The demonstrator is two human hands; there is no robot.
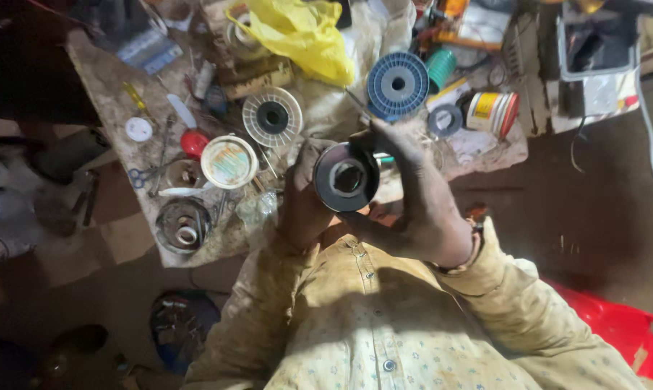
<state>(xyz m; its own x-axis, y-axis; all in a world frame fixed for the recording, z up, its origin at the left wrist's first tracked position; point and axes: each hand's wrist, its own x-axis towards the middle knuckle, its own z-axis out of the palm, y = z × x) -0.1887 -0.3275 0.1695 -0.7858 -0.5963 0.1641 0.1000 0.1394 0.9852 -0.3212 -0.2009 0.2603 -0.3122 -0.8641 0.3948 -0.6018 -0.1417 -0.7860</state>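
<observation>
A dark ring-shaped part (346,178), round with a square-ish hole in its middle, is held up close to the camera above the workbench (117,115). My left hand (302,196) grips its left side from behind. My right hand (420,195) wraps its right side and top, fingers curled over the rim. Both sleeves are pale yellow patterned cloth. The back of the part is hidden.
On the bench lie a blue spool (397,85), a white spool (272,116), a yellow plastic bag (301,32), a white lidded tub (229,162), a labelled can (491,112), scissors (147,175) and a metal bowl (183,225). A red seat (619,325) is at lower right.
</observation>
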